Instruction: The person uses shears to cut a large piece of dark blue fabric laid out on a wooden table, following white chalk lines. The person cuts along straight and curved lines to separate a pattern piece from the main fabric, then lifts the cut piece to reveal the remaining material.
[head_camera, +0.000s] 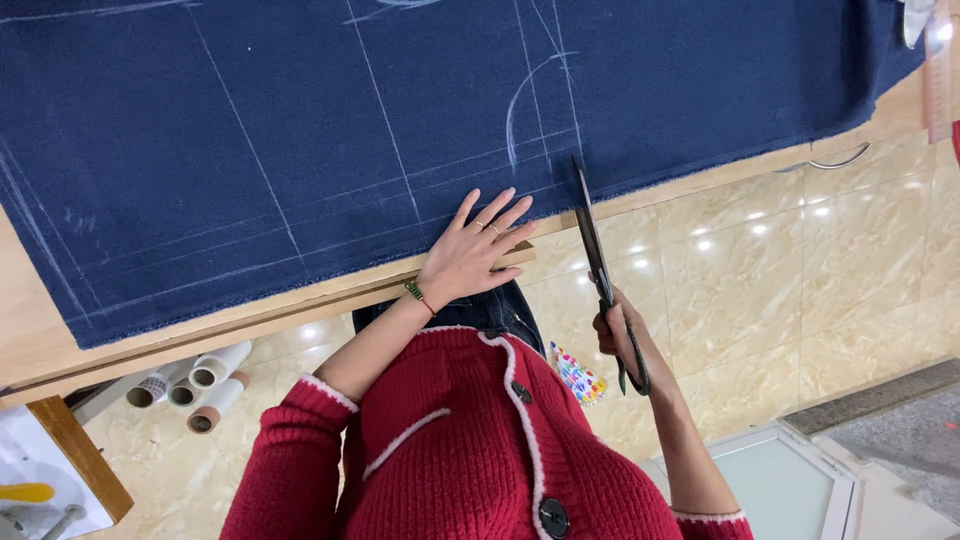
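Wooden tabletop (300, 300) carries the navy cloth (300, 120), which lies flat and chalk-marked, its lower edge near the tabletop's front lip, over a glossy tiled floor (780, 270). My left hand (470, 255) rests spread, fingers splayed, pressing the cloth's hem. My right hand (615, 330) is closed around the handles of the long scissors (595, 250), whose tip meets the cloth edge beside a chalk line (570, 100); the blades look nearly closed. Risks noted: the blades could stray off the chalk; the cloth could shift where my left hand does not pin it; my left fingertips lie near the blades.
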